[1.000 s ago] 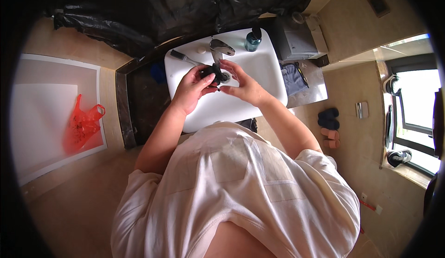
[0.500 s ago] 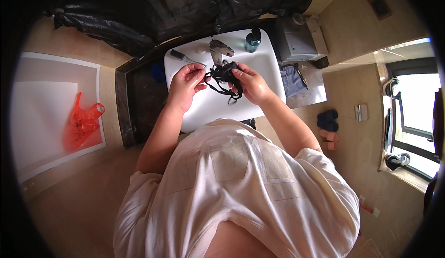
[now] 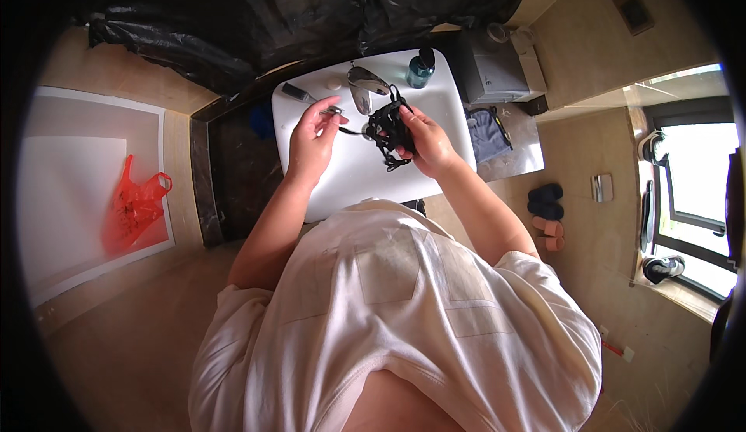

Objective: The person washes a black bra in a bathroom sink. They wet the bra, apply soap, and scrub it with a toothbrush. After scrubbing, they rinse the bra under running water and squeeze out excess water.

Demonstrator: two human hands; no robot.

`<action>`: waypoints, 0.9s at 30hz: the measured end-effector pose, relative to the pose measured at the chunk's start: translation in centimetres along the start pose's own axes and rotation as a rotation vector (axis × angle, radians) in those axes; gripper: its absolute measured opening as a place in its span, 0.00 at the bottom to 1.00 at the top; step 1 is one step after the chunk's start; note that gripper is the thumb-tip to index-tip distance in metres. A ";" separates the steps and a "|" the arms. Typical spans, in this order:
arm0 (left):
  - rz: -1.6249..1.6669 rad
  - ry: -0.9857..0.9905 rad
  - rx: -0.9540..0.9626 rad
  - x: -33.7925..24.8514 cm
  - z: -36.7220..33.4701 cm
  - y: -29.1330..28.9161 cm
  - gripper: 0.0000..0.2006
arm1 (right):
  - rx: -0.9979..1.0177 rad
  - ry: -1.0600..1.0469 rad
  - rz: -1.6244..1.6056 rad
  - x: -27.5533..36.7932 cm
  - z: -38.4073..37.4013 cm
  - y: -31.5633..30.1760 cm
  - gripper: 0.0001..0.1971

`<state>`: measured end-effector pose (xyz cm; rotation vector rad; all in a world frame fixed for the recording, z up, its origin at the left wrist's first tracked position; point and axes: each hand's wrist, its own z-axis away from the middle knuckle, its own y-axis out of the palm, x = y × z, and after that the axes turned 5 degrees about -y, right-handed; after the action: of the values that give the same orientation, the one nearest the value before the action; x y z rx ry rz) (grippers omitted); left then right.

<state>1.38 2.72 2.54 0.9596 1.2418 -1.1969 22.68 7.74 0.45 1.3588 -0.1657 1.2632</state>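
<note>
Over the white washbasin (image 3: 350, 182), my right hand (image 3: 430, 146) grips a tangled bundle of thin black straps (image 3: 390, 130), thumb on top. One strap runs left from the bundle to my left hand (image 3: 311, 143). There my fingers pinch a small metal fitting (image 3: 333, 110) at the strap's end; its exact kind is too small to make out. Loops hang below my right hand, above the bowl. Just behind the bundle stands the metal tap (image 3: 364, 90).
A teal pump bottle (image 3: 420, 70) and a grey-handled brush (image 3: 298, 92) are on the basin's back rim. To the right, a blue-grey cloth (image 3: 487, 133) lies on a ledge beside a grey box (image 3: 494, 67). A red plastic bag (image 3: 136, 210) sits in the white recess at left.
My left hand has moved slightly up and left with the fitting, drawing out one strap. The bundle has gathered in my right hand, and its loops have shifted rightward.
</note>
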 end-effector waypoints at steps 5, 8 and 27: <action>-0.010 -0.107 0.169 -1.2 0.5 1.4 0.13 | -0.012 0.001 0.061 -0.2 -0.1 0.9 0.14; -0.066 -0.055 0.092 -0.2 0.3 1.5 0.09 | 0.052 0.013 0.040 -0.1 0.0 0.9 0.14; 0.574 -0.057 -0.012 -2.0 -0.4 0.9 0.07 | -0.251 0.085 0.304 -3.9 -1.8 -5.5 0.12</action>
<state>2.35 3.49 4.40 1.1633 0.8410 -0.7548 24.16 8.42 -6.37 1.0881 -0.4697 1.4945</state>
